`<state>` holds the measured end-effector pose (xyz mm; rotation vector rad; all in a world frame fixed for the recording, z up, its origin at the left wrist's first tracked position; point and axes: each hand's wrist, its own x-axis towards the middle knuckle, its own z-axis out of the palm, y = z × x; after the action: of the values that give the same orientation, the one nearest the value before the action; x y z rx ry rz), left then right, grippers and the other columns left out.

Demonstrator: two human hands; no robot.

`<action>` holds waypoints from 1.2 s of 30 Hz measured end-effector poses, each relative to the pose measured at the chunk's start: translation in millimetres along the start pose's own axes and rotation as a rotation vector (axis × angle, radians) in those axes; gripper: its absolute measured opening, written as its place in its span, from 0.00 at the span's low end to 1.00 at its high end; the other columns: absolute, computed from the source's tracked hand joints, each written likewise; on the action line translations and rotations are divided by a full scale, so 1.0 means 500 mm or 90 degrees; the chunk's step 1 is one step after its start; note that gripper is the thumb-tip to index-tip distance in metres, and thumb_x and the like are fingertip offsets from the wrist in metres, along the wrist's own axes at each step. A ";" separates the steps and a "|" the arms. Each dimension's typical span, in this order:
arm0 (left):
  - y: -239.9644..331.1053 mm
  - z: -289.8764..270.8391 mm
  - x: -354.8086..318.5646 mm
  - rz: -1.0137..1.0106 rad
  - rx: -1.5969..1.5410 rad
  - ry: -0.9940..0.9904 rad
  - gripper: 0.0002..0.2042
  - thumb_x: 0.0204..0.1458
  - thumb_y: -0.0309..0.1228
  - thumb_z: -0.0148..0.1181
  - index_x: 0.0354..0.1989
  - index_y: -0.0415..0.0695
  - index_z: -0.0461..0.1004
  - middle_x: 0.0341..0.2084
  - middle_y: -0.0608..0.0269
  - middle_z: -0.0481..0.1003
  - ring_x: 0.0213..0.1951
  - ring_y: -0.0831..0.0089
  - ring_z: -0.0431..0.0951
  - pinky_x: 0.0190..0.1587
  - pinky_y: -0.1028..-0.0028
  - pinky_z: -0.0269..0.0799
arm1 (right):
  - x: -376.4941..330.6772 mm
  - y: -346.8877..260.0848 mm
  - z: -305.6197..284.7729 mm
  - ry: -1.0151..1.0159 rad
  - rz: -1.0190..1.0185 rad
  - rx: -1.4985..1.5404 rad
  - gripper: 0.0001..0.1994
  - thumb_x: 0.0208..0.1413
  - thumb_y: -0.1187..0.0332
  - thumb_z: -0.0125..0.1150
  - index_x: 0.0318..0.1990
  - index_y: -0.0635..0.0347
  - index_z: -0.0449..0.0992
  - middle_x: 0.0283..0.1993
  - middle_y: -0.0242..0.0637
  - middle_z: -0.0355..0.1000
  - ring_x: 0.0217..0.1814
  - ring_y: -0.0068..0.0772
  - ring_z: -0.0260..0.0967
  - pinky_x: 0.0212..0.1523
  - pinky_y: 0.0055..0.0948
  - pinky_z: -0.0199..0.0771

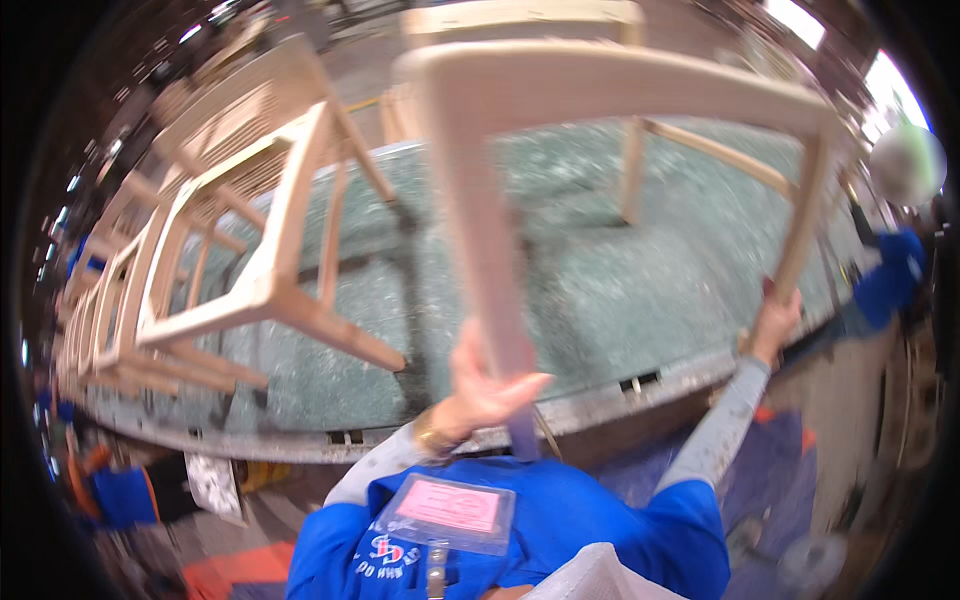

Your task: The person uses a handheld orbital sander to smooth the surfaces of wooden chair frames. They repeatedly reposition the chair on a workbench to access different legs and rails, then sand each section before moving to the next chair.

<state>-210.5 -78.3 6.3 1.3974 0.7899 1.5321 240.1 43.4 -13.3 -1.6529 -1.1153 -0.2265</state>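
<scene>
- The table (600, 290) has a greenish, scuffed top with pale specks and darker streaks, and it curves across the whole view.
- Its near edge (590, 405) is a grey strip with dark slots, running just in front of the person's body.
- The wooden frame (464, 190) is tilted over the table at the middle and right, blurred; its left leg reaches past the near edge to the blue shirt (590, 520).
- The left hand (482, 392) is wrapped round that leg low down, one digit sticking out to the right.
- The right hand (776, 322) is clamped on the lower part of the frame's right leg, near the table's edge.
- A wooden leg (632, 175) shows through the frame; I cannot tell which piece it belongs to.
- A wooden chair (275, 285) lies tipped on the table to the left, with more chairs (115, 320) behind it.
- Green tabletop shows between this chair and the frame, and again inside the frame.
- Co-workers in blue are at the far right (890, 275) and lower left (125, 497).
- An orange-red sheet (240, 572) lies on the floor.
</scene>
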 end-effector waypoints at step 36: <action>-0.110 -0.391 -0.088 -0.147 0.281 0.623 0.14 0.42 0.33 0.72 0.30 0.38 0.74 0.25 0.68 0.75 0.28 0.83 0.69 0.30 0.76 0.68 | -0.554 -0.659 0.511 -1.030 0.387 0.749 0.22 0.62 0.55 0.50 0.54 0.64 0.68 0.43 0.41 0.74 0.38 0.31 0.72 0.38 0.29 0.74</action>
<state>-393.1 -75.1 -92.3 0.7117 1.8940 1.9027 -253.4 99.1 -75.9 -0.7061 -1.2275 2.0541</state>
